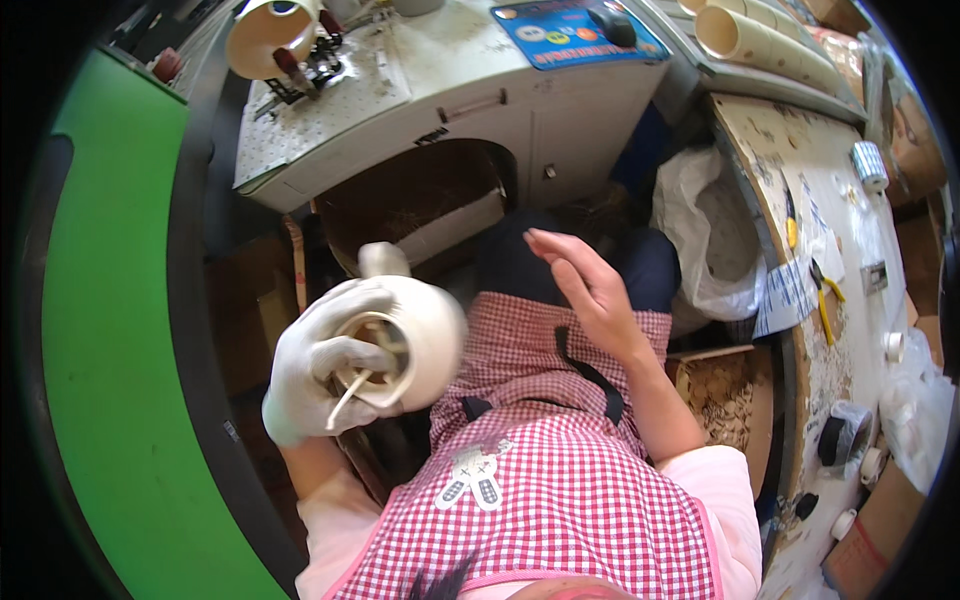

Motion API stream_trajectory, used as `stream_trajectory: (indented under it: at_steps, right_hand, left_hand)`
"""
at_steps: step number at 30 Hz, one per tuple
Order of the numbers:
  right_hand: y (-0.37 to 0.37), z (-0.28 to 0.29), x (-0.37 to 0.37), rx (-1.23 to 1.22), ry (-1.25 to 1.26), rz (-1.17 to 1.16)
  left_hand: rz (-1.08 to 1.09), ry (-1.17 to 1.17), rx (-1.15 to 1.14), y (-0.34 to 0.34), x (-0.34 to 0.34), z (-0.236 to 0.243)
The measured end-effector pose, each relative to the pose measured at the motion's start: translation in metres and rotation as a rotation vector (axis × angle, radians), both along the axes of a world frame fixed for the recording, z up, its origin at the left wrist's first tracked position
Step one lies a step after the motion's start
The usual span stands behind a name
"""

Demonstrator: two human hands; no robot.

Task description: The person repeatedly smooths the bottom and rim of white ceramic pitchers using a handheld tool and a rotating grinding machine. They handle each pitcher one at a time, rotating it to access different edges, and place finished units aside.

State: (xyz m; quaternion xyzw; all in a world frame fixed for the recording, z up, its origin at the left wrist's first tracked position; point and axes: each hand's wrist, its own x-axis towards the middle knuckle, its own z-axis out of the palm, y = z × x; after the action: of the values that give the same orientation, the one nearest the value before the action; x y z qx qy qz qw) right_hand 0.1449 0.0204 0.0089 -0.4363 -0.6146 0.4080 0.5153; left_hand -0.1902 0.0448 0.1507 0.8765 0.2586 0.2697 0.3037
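My left hand (325, 360), in a pale knit glove, is closed on a cream, rounded hollow part (428, 340), with fingers hooked into its opening. A short tube sticks up from the part's top, and a thin pale strip (345, 400) hangs out of the opening; what else is inside is hard to make out. My bare right hand (585, 290) is held over my lap, to the right of the part and apart from it, with fingers loosely extended and nothing in it.
A white cabinet (565, 130) ahead bears a jig (305, 75) and a blue mat (560, 40). A green panel (110, 330) stands at left. At right, a side bench (810, 400) holds pliers (826, 310) and rolls, beside a white sack (700, 230) and cardboard tubes (760, 50).
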Motion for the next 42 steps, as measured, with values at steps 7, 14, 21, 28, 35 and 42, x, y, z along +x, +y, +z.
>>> stream_trajectory:
  at_steps: [7,14,21,28,35,42]
  right_hand:
    - [-0.05,0.002,0.017,-0.314,0.419,0.037]
    - [-0.107,0.025,0.006,-0.131,-0.065,-0.11]
    - [-0.096,0.018,0.103,0.021,-0.374,-0.354]
    - [-0.026,-0.002,0.374,-0.155,-1.037,-1.106]
    - [0.046,-0.032,0.449,-0.636,-1.0,-0.822]
    - [0.0,0.001,0.213,-0.599,0.65,-0.161]
  left_hand:
    - [-0.688,-0.534,-1.011,0.088,0.116,-0.086]
    - [-0.143,-0.264,-1.018,0.061,0.168,-0.106]
    - [0.344,-0.19,-0.863,0.007,0.163,-0.114]
    - [0.379,-0.304,-0.69,-0.02,0.151,-0.115]
    - [0.306,-0.405,-0.192,-0.003,0.097,-0.062]
    - [-0.122,0.054,-0.166,0.044,0.061,-0.065]
